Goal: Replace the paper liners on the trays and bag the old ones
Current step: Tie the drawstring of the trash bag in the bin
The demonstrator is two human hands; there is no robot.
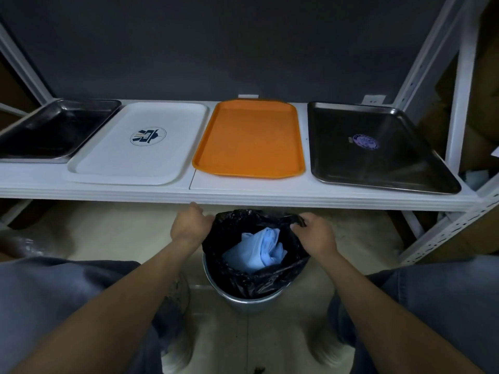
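Trays first: four of them in a row on one white shelf (243, 195), none touching. From the left that's a black tray (54, 130) partly cut off by the frame edge, a white tray (108, 160) with a round logo (148, 136) in the middle, an orange tray (248, 141), and a steel tray (378, 166) with a bluish sticker (366, 141) on it.

Under the shelf edge, on the floor (108, 233), sits one round metal bin (243, 300) lined with one black bag (256, 279). The bag's mouth is open and raised above the bin rim. Inside is one crumpled wad of pale blue paper (259, 247); can't tell how many sheets are in that wad.

Both hands are on the bag, one per side, well apart. The left hand (190, 225) has its fingers curled onto the left rim. The right hand (314, 233) pinches a bunched bit of the right rim between thumb and fingers. Forearms are bare, knees in jeans either side of the bin, and two light shoes (175, 354) show at the bottom, a bit blurry.
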